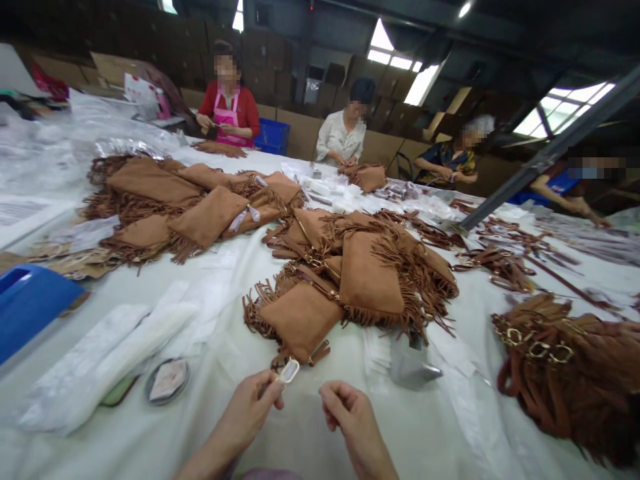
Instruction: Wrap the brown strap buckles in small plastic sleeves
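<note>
My left hand (260,400) pinches a small pale-gold oblong ring (289,371) between thumb and fingers, with its open loop pointing away from me. To its right, my right hand (350,413) hovers over the white table cover with its fingers curled in and the thumb against them. Whatever those fingers may hold is too small or hidden to make out. Just beyond both hands lies a brown suede fringed pouch (300,320) with a zip and a short strap. Another fringed pouch (373,277) rests on the heap behind it.
More fringed pouches (210,217) are heaped at the far left. Brown straps with gold clasps (540,350) pile up at right. A tape dispenser (413,367), a round dish (167,381), white plastic sleeves (115,360) and a blue bin (35,303) surround me. Several co-workers sit across the table.
</note>
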`<state>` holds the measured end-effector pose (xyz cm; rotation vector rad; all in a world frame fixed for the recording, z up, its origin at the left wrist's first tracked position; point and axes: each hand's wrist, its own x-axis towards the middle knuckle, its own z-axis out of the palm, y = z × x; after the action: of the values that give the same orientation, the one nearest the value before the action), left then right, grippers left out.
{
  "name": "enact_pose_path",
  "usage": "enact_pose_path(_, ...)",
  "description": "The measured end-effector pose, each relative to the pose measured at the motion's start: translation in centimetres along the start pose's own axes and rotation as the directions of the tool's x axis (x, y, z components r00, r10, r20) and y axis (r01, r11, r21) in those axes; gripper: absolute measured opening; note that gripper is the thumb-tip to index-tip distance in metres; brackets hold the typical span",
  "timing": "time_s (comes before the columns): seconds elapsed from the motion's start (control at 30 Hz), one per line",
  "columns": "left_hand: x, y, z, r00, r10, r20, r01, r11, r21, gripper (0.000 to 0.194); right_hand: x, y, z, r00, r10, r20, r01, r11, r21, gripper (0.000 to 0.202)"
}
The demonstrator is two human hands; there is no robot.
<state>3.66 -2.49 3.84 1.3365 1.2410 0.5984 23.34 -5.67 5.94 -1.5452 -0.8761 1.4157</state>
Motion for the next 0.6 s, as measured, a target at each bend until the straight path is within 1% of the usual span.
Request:
enact_pose_path(0.03, -0.1, -0.2, 0.1, 1.0, 0.019, -0.013, -0.019, 1.0, 0.015, 0.042, 0.2, -0.3, 1.2, 0.998, -0.002, 0.061, 0.002, 1.0, 0.0, 0.034)
enact_pose_path(0.1, -0.2, -0.5, 0.2, 0.998, 0.048, -0.032, -0.047, 0.998, 0.044, 0.04, 0.8, -0.4, 2.8, 0.989, -0.009, 0.145, 0.013, 1.0, -0.028, 0.037)
enact_pose_path(0.2, -0.3, -0.6, 0.6, 0.997, 0.057, -0.06, -0.052, 0.995, 0.081, 0.038, 1.5, -0.2, 4.0, 0.981, -0.012, 0.192, 0.031, 0.995, -0.099, 0.041)
enact_pose_path(0.43, -1.0, -0.1, 1.0, 0.988, 0.116, -0.105, -0.093, 0.975, 0.201, 0.029, 2.6, 0.0, 4.9, 0.987, -0.01, 0.16, 0.043, 0.978, -0.206, 0.037)
enact_pose_path(0.6, -1.2, 0.0, 1.1, 0.984, 0.136, -0.112, -0.106, 0.966, 0.237, 0.03, 3.0, 0.3, 5.1, 0.996, 0.045, 0.08, -0.024, 0.969, -0.246, 0.036)
